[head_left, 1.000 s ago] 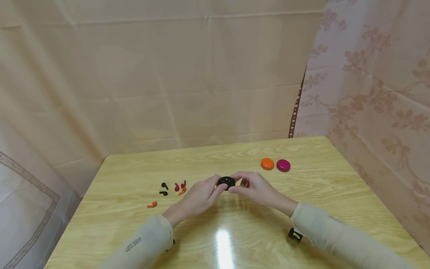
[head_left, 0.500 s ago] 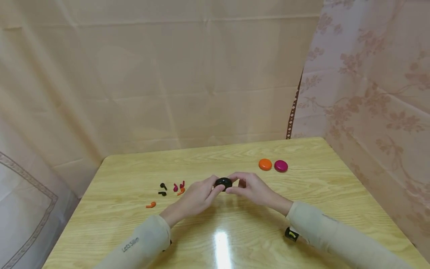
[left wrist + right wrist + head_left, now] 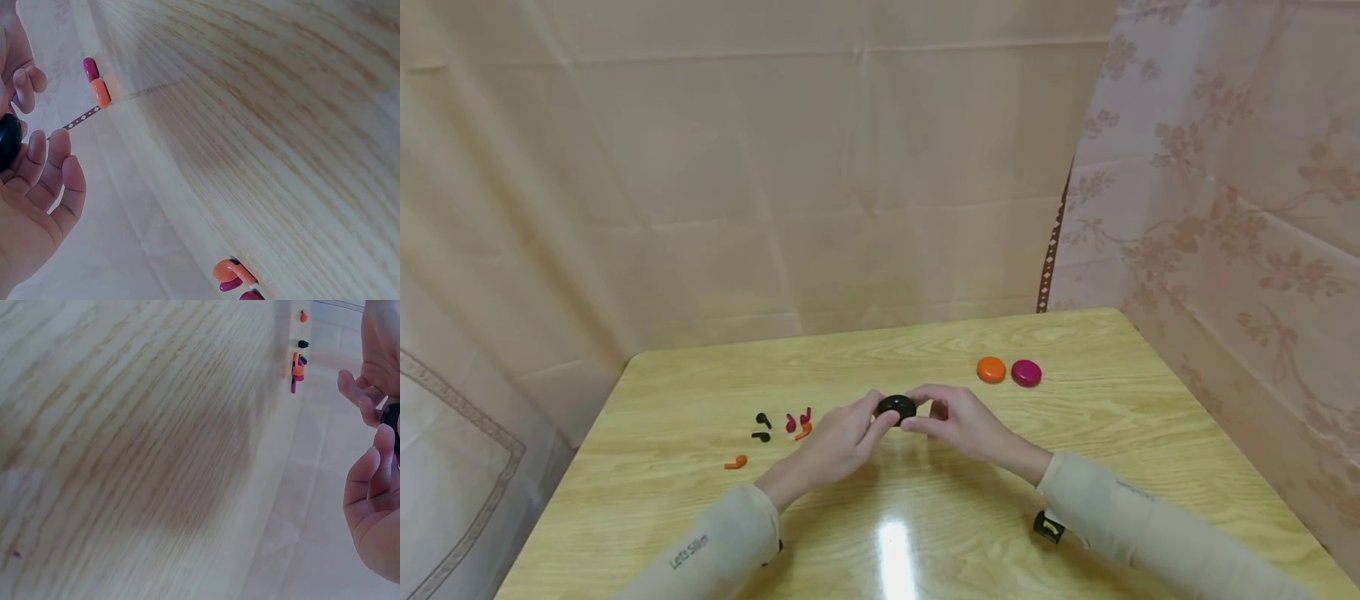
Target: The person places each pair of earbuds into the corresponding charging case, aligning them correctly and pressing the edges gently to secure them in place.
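A glossy black round earbud case [image 3: 897, 407] is held above the table between both hands. The left hand [image 3: 837, 442] grips its left side, thumb along the front. On the other side, the right hand [image 3: 964, 423] pinches its right edge between thumb and forefinger. At the left wrist view's edge only part of the black case [image 3: 9, 141] shows, and the lower fingers of the left hand are bent loosely beside it. Left of the hands lie earbuds: two black earbuds [image 3: 762, 437], two magenta earbuds [image 3: 791, 423] and two orange earbuds [image 3: 737, 462].
An orange round case [image 3: 991, 370] and a magenta round case [image 3: 1026, 372] sit side by side at the back right of the wooden table [image 3: 1112, 400]. Curtains [image 3: 865, 167] hang behind the table and at its sides. A bright reflection lies on the tabletop in front.
Both hands keep their hold on the black case with hardly any motion. The whole head view has shifted slightly; the earbuds and other cases stay in place on the table.
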{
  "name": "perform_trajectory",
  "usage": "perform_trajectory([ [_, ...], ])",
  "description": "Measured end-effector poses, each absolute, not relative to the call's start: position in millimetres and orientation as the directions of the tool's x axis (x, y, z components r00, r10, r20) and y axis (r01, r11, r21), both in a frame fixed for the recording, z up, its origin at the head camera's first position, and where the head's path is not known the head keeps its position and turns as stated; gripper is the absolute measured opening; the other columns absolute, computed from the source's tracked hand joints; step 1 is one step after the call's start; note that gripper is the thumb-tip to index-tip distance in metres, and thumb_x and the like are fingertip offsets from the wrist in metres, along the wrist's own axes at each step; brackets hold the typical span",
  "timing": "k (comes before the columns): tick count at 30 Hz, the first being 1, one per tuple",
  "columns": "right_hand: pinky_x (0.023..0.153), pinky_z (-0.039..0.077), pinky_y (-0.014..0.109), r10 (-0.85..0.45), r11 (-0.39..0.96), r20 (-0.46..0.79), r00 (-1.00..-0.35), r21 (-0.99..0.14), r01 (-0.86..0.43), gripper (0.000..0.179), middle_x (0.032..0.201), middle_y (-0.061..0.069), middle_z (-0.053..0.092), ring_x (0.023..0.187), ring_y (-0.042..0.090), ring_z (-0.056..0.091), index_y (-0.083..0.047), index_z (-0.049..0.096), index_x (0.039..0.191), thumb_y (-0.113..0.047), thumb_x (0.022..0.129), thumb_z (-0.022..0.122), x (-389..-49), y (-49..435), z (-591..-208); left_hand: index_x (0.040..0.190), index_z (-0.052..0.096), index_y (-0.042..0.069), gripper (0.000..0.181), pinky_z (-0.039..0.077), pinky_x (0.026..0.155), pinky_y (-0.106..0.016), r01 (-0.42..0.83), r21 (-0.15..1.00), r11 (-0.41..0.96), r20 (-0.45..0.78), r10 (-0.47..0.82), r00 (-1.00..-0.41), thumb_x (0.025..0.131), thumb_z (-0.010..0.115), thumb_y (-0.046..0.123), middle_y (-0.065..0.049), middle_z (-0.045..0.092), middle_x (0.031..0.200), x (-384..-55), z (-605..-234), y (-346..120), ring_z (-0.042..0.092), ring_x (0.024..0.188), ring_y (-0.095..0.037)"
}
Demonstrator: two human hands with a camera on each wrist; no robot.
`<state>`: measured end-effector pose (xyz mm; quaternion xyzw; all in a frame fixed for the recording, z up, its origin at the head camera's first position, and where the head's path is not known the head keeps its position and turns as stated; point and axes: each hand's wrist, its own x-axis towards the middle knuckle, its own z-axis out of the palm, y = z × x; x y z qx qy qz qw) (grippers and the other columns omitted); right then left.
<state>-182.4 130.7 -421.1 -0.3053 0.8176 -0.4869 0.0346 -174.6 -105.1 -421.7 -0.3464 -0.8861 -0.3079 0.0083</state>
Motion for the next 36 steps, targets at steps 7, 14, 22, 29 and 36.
perform_trajectory([
  [7,0.055,0.054,0.032,-0.487,0.317,0.209,-0.848,-0.862,-0.395,0.028,0.086,0.001,0.069,0.063,0.04,0.062,-0.013,0.07,0.119,-0.028,0.095,0.074,-178.7,126.9,-415.7,0.111,0.053,0.01,0.032,0.034,0.046,-0.021,0.614,0.589,0.525,0.282,0.579,-0.765,0.111,0.037,0.038,0.005,0.043,0.068,-171.9,-418.8,-104.7,0.033,0.051,-0.003],
  [14,0.06,0.058,0.041,-0.467,0.261,0.128,-0.875,-0.925,-0.274,0.027,0.092,0.003,0.071,0.069,0.045,0.064,-0.008,0.071,0.117,-0.026,0.097,0.072,-181.2,123.3,-412.0,0.108,0.052,0.014,0.028,0.034,0.047,-0.021,0.617,0.608,0.499,0.324,0.554,-0.767,0.112,0.037,0.037,0.005,0.044,0.069,-174.5,-417.7,-105.5,0.034,0.053,-0.003],
  [22,0.065,0.059,0.04,-0.471,0.253,0.086,-0.878,-0.94,-0.228,0.026,0.089,0.005,0.072,0.071,0.031,0.065,-0.003,0.071,0.116,-0.021,0.096,0.072,-179.4,125.8,-417.0,0.099,0.051,0.013,0.031,0.035,0.048,-0.023,0.57,0.643,0.511,0.234,0.578,-0.782,0.112,0.036,0.037,0.004,0.047,0.07,-174.7,-416.1,-105.2,0.038,0.053,-0.007],
  [29,0.066,0.06,0.041,-0.468,0.222,0.105,-0.877,-0.947,-0.232,0.026,0.089,0.007,0.071,0.072,0.032,0.065,-0.002,0.072,0.115,-0.018,0.095,0.074,-175.2,126.1,-417.7,0.106,0.06,0.011,0.045,0.053,0.065,-0.04,0.363,0.847,0.389,0.122,0.522,-0.844,0.112,0.029,0.043,-0.01,0.064,0.087,-174.8,-413.1,-104.2,0.06,0.072,-0.021],
  [36,0.07,0.06,0.047,-0.472,0.184,0.1,-0.876,-0.96,-0.209,0.026,0.097,0.018,0.071,0.075,0.029,0.066,-0.002,0.071,0.115,-0.021,0.097,0.072,-173.1,125.8,-420.6,0.115,0.065,0.009,0.045,0.053,0.067,-0.04,0.296,0.885,0.36,0.092,0.487,-0.869,0.113,0.031,0.039,-0.011,0.064,0.087,-179.4,-417.6,-104.1,0.059,0.072,-0.021],
])
